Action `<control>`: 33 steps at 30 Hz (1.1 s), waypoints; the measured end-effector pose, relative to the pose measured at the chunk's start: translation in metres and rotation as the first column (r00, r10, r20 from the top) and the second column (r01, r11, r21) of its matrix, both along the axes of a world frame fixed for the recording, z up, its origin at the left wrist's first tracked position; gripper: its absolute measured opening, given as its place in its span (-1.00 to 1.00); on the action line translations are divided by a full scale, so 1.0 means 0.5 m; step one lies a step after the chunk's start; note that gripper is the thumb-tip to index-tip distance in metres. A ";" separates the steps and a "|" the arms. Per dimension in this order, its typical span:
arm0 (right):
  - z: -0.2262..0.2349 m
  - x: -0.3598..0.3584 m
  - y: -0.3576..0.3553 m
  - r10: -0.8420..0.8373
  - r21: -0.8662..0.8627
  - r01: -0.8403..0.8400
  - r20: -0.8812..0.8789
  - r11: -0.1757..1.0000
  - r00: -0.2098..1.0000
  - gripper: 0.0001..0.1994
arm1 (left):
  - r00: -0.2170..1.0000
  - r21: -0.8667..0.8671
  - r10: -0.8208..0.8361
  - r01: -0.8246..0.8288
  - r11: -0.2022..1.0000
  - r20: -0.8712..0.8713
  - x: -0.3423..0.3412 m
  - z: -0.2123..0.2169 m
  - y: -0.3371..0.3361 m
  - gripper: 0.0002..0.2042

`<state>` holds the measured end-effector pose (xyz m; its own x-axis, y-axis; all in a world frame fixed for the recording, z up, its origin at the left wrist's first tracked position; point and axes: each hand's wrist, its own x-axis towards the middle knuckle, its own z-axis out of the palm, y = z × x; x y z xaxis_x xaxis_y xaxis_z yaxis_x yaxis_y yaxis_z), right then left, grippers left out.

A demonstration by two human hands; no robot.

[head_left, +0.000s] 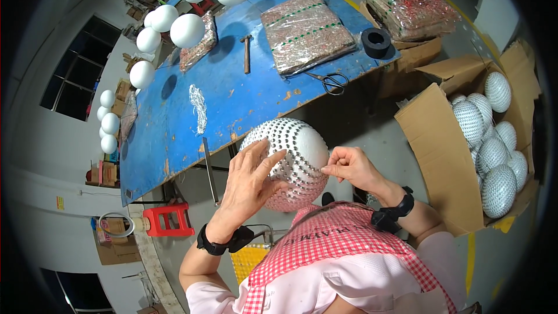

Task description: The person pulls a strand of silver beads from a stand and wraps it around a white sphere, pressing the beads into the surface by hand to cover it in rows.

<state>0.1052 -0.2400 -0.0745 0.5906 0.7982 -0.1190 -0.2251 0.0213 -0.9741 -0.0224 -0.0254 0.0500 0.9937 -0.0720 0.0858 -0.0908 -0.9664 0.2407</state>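
A large white foam ball (311, 146), ringed with rows of silver beads, rests against my apron at the table's near edge. One end of it is bare white. My left hand (250, 177) lies over its left side, fingers spread across the beaded rows. At the ball's right side, my right hand (353, 167) is closed in a pinch where a row of beads runs to the fingertips. What lies between those fingertips is small and mostly hidden. A bundle of silvery strands (198, 109) lies on the blue table (256, 96) ahead.
A hammer (246, 55), scissors (330, 82), black tape roll (376, 43) and wrapped pack (308, 32) lie on the table. Plain white balls (187, 30) stand along its left side. At right, a carton (433, 157) holds several beaded balls (499, 191). A red stool (168, 220) stands lower left.
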 end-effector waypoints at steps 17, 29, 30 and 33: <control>-0.010 0.032 0.015 0.007 0.053 -0.007 0.006 0.999 1.000 -0.79 | 0.999 0.024 0.027 -0.028 0.999 0.035 0.016 -0.013 0.026 -0.16; -0.001 0.035 0.028 0.008 -0.067 -0.010 -0.041 0.998 0.999 -0.72 | 0.999 -0.023 0.029 -0.029 0.999 0.013 0.024 -0.030 -0.011 -0.24; -0.001 0.033 0.027 -0.010 -0.089 0.008 -0.021 0.996 1.000 -0.71 | 1.000 -0.023 0.027 -0.026 0.999 0.012 0.024 -0.036 -0.012 -0.24; -0.001 0.031 0.025 -0.028 -0.087 0.028 -0.001 0.996 1.000 -0.70 | 1.000 0.045 0.023 -0.023 0.999 0.001 0.022 -0.044 -0.021 -0.32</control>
